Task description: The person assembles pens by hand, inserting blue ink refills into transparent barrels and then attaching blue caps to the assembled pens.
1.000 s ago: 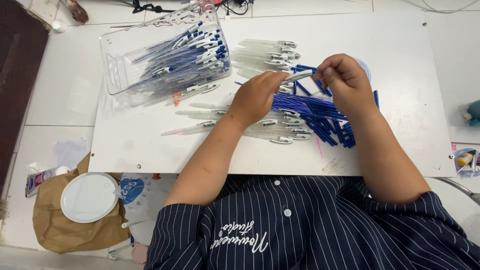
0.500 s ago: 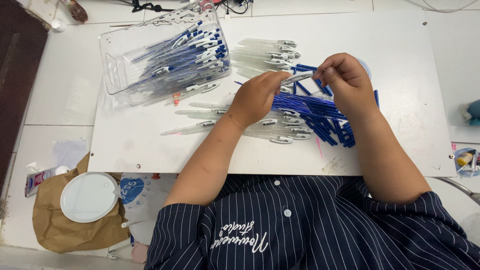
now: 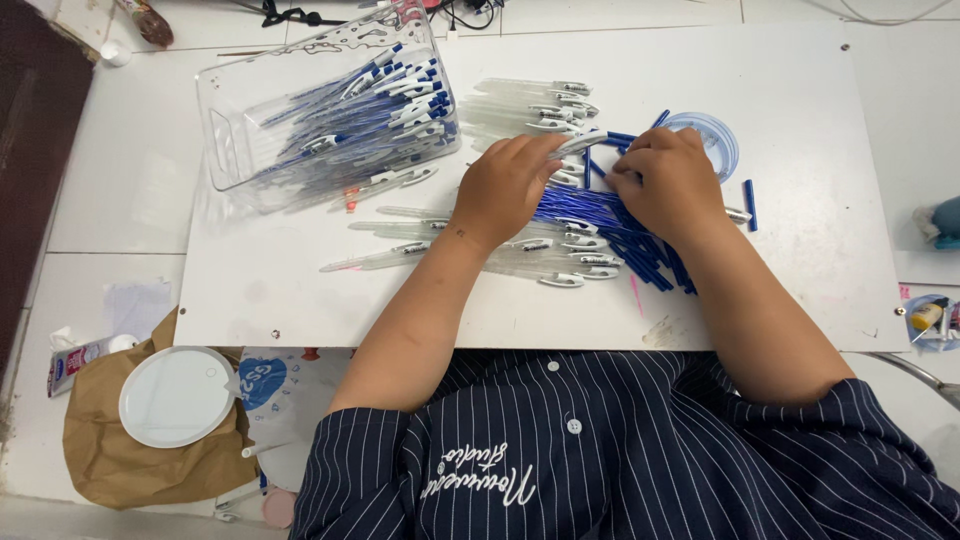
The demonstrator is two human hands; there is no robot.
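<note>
Mid-assembly: left hand (image 3: 505, 188) fingers are pinching a clear pen barrel (image 3: 578, 143), right hand (image 3: 668, 180) fingers are closing on a blue refill (image 3: 622, 138); lining them up looks next.

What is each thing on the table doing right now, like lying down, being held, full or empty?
Left hand: grips a clear pen barrel.
Right hand: fingers curled, resting on the blue refills.
Blue refills: lying loose in a pile.
Clear box: tipped on its side, holding many pens.
Empty barrels: lying flat on the white board.
Round lid: lying flat on a brown bag.
</note>
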